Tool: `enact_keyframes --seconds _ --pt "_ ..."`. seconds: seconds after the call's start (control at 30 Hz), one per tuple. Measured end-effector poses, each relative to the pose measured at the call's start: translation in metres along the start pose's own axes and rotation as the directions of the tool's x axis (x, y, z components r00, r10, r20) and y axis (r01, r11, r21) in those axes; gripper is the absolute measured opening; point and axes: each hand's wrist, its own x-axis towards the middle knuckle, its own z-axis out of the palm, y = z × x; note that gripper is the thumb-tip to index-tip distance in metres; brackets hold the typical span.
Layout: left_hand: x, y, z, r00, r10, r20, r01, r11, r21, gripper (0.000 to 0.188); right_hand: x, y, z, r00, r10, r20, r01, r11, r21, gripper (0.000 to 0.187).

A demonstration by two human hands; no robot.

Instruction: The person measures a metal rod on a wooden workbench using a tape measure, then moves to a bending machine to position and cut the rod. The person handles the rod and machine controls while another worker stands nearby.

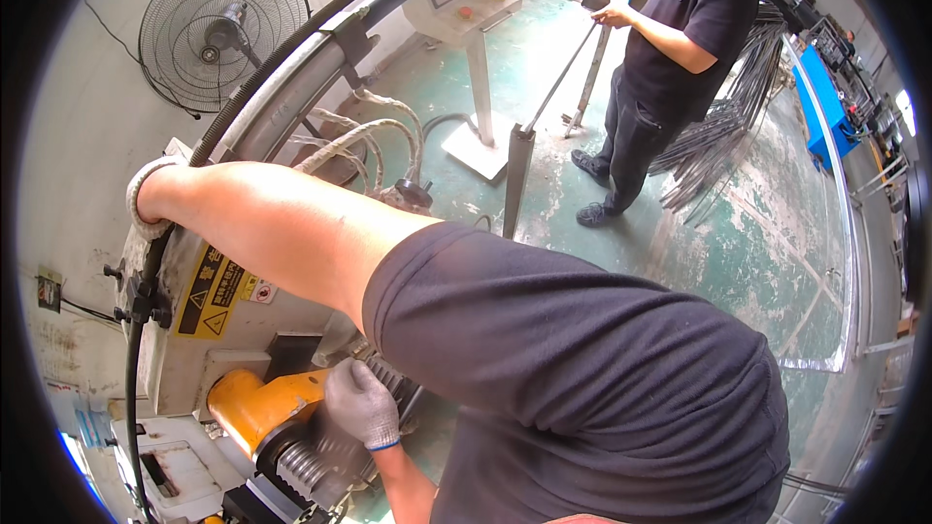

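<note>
Head view: your left hand [361, 406], in a grey glove, is low down by the fat orange part [248, 409] of the machine, and its fingers look curled in. You cannot tell if it has hold of anything, as the spot under it is blurry. The orange part sits low on the left, next to a silver ridged part [303, 466]. Your right hand [139, 202] is far over on the left, past the side of the machine; only the cuff of its glove shows well, so you cannot tell how its fingers are or what they hold. A glove could get caught and pinch your fingers if a part near it turns. Your long reach could make you tip or slip, and your bare arm could rub on the machine's hard edge. The yellow and black sticker [216, 296] under your arm has triangle signs on it. The person [680, 39] in dark clothes could get bumped if you step back fast. As for boxes, the grey control box [449, 15] has red and green buttons and looks closed, so its inside is hidden. The pale machine base [199, 461] has a dark slot, too dark to see into.
</note>
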Motion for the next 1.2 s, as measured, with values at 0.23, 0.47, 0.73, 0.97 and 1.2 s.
enact_keyframes --seconds 0.23,0.47,0.73,0.97,1.2 --pt "-0.002 0.002 -0.003 1.0 0.0 -0.006 0.0 1.0 0.004 0.025 0.039 -0.003 0.025 0.999 -0.045 -0.02 0.045 0.998 0.033 0.041" --pt "0.005 0.006 0.003 0.999 0.041 0.009 -0.041 0.999 -0.002 0.026 0.029 0.025 0.016 0.995 0.031 -0.094 -0.026 0.998 0.055 0.038" --pt "-0.018 -0.009 -0.013 0.998 -0.047 -0.034 0.049 0.996 0.068 0.028 -0.153 -0.039 -0.032 0.977 -0.18 -0.116 0.191 0.977 0.091 0.031" --pt "0.004 0.004 0.005 0.999 0.033 -0.041 -0.037 0.993 -0.112 0.015 -0.262 0.023 -0.057 0.809 0.344 -0.476 0.544 -0.133 0.829 0.031" --pt "-0.008 0.001 0.0 0.992 -0.127 -0.019 0.108 0.906 -0.409 0.017 -0.507 0.051 0.071 0.852 0.503 -0.143 0.082 0.142 0.986 0.054"
